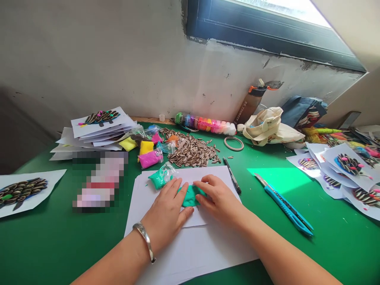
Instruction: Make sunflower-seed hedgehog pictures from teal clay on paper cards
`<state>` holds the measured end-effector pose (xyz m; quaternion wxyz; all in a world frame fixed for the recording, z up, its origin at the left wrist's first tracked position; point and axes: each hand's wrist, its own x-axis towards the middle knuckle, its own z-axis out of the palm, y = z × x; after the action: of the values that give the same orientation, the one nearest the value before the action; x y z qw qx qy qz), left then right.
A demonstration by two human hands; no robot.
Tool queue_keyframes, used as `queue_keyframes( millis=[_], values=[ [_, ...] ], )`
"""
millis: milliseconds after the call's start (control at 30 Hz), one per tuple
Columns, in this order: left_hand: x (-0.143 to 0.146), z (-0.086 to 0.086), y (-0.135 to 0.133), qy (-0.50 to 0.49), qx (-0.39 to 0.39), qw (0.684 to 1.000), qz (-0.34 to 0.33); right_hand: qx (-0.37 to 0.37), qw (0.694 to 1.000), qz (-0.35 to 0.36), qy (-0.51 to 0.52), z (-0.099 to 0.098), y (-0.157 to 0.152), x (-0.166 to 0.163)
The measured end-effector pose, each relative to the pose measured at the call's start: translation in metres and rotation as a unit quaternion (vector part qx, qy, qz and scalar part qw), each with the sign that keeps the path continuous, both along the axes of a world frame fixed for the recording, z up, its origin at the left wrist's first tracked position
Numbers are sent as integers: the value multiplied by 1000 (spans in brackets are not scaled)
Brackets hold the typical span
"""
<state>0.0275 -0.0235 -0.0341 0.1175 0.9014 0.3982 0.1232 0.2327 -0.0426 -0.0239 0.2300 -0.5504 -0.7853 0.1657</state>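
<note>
A flattened piece of green modelling clay [190, 196] lies on a white sheet of paper [192, 221], with some dark marks showing under its lower edge. My left hand [166, 209], a silver bangle on its wrist, rests flat with fingers stretched out and touches the clay's left side. At the right edge, my right hand [218, 198] has bent fingers and thumb pressed around the clay. Just beyond the left fingers sits an opened clear bag of green clay [160, 178]. More white paper [190, 253] lies beneath the sheet.
Sunflower seeds [192, 150] are heaped behind the paper, beside bagged coloured clay [150, 159]. A black pen [232, 176] and a blue utility knife [286, 208] with exposed blade lie right. Seed-decorated papers [99, 118] are stacked left; others [350, 166] lie right. A bottle [249, 105] stands behind.
</note>
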Motion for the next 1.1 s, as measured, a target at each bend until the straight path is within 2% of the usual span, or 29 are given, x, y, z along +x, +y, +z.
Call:
queue_keyframes(
  millis=[133, 367, 800, 1100],
  values=[
    [1, -1, 0, 6, 5, 1000, 3, 7, 1000, 7, -19, -1, -1, -1],
    [1, -1, -1, 8, 4, 1000, 6, -7, 1000, -8, 30, -1, -3, 3],
    [2, -4, -2, -10, 8, 1000, 13, -21, 999, -7, 34, 1, -6, 6],
    [2, -4, -2, 2, 18, 1000, 8, -7, 999, 2, -36, 4, -5, -3]
  ],
)
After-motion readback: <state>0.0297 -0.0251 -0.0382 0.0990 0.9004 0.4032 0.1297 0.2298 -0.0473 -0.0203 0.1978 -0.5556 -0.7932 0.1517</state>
